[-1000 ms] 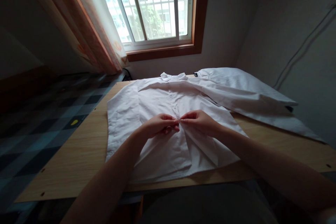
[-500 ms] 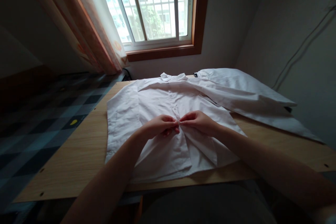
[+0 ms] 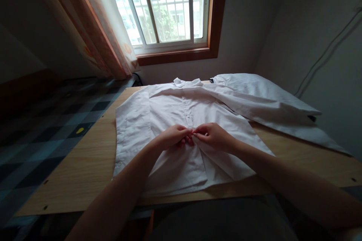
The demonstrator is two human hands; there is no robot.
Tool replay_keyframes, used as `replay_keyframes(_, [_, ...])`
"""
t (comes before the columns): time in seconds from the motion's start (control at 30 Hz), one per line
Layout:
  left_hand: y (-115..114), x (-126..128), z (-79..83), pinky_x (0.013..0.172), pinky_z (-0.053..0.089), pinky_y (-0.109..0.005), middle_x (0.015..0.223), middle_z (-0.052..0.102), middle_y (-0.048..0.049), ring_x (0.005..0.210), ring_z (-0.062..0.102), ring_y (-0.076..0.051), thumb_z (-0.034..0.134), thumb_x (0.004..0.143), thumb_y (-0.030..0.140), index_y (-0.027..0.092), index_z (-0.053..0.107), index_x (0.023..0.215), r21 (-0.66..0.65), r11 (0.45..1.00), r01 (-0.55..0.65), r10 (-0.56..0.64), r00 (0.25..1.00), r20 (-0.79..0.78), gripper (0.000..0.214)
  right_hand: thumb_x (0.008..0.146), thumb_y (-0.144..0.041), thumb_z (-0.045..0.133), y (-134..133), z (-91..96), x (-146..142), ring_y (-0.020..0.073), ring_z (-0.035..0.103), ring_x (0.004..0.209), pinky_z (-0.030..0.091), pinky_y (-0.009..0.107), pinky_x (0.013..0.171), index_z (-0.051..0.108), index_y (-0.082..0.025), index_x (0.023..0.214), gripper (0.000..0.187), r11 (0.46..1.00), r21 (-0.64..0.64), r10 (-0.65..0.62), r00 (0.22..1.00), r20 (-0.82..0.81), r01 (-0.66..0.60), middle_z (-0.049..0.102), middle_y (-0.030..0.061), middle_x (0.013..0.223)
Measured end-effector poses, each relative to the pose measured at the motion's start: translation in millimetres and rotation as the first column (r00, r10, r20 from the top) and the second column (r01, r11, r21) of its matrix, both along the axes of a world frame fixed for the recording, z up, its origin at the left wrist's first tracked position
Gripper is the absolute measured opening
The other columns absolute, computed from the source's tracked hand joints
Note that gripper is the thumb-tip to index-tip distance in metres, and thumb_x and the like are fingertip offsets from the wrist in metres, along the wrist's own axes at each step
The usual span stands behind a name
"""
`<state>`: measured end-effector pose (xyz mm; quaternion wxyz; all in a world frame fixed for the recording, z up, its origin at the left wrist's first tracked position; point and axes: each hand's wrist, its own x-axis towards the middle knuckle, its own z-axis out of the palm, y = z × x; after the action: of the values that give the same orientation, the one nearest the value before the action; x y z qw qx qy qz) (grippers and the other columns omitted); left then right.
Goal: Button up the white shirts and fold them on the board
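A white shirt [image 3: 166, 109] lies front up on the wooden board, its collar [image 3: 187, 82] toward the window. My left hand [image 3: 178, 137] pinches the front placket below the middle of the shirt. Right beside it, my right hand [image 3: 210, 135] has its thumb and forefinger closed on the other front edge, fingertips meeting those of the left. Above the hands, a small button [image 3: 188, 116] shows on the placket. Whatever button sits between the fingertips is hidden. Below the hands the two front panels fall slightly apart in folds.
Another white garment [image 3: 249, 83] lies at the back right, partly under the shirt's outstretched sleeve [image 3: 271, 115]. The wooden board [image 3: 76, 169] borders a dark checked cloth [image 3: 56, 128] on the left. Behind stand a window [image 3: 169, 7] and an orange curtain [image 3: 98, 26]. A cable [image 3: 325, 52] hangs on the right wall.
My right hand has turned and moved slightly, its fingers now curled closer against the left fingertips. The fold of the right front panel has shifted. The left hand stays nearly in place.
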<state>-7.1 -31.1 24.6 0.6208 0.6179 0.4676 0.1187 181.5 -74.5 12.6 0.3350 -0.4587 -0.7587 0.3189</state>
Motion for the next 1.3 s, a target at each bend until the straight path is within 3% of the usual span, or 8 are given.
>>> replay_keyframes(0.3, [-2, 1, 0.9, 0.04, 0.03, -0.021, 0.062, 0.068, -0.0047, 0.04, 0.042, -0.006, 0.07, 0.069, 0.053, 0.015, 0.056, 0.064, 0.047, 0.999, 0.008, -0.008, 1.0, -0.003, 0.041, 0.083, -0.019, 0.059, 1, 0.1, 2, 0.0202, 0.07, 0.083, 0.047, 0.026, 0.073, 0.078, -0.019, 0.088, 0.02, 0.999, -0.032, -0.006, 1.0, -0.031, 0.005, 0.077, 0.0055, 0.089])
replay_keyframes(0.63, [-2, 0, 2.9, 0.04, 0.029, -0.021, 0.057, 0.063, -0.0013, 0.04, 0.042, -0.006, 0.066, 0.073, 0.042, 0.016, 0.054, 0.063, 0.068, 0.998, 0.01, -0.01, 1.0, 0.005, 0.031, 0.085, -0.036, 0.06, 8, -7.6, 3, 0.0144, 0.057, 0.068, 0.037, 0.025, 0.061, 0.07, -0.015, 0.079, 0.024, 0.997, -0.058, -0.045, 0.999, -0.003, 0.045, 0.068, 0.0027, 0.073])
replay_keyframes(0.97, [-1, -3, 4.5, 0.042, 0.031, -0.021, 0.048, 0.053, 0.0028, 0.043, 0.044, -0.008, 0.068, 0.072, 0.043, 0.016, 0.058, 0.064, 0.101, 0.994, 0.045, -0.045, 0.999, 0.0, 0.03, 0.094, -0.033, 0.045, 1, -8.2, -7, 0.0144, 0.052, 0.068, 0.032, 0.026, 0.062, 0.061, -0.018, 0.079, 0.027, 0.999, -0.008, -0.045, 0.971, 0.233, 0.049, 0.063, 0.003, 0.075])
replay_keyframes(1.13, [0, -3, 4.4, 0.043, 0.031, -0.021, 0.057, 0.062, -0.0006, 0.044, 0.044, -0.007, 0.069, 0.072, 0.049, 0.015, 0.057, 0.066, 0.105, 0.991, 0.078, -0.077, 0.997, -0.011, 0.036, 0.095, -0.031, 0.043, 1, -11.2, -9, 0.0146, 0.052, 0.07, 0.032, 0.026, 0.064, 0.059, -0.019, 0.078, 0.026, 0.997, 0.021, -0.082, 0.965, 0.25, 0.08, 0.062, 0.0027, 0.076])
replay_keyframes(1.3, [0, -3, 2.1, 0.043, 0.033, -0.021, 0.07, 0.069, -0.004, 0.045, 0.047, -0.007, 0.067, 0.073, 0.053, 0.016, 0.054, 0.068, 0.165, 0.982, 0.092, -0.082, 0.995, -0.064, 0.039, 0.092, -0.029, 0.045, 8, -12.5, -7, 0.0153, 0.054, 0.074, 0.036, 0.025, 0.067, 0.058, -0.018, 0.074, 0.025, 0.997, -0.061, -0.045, 0.988, 0.147, 0.054, 0.061, 0.0019, 0.075])
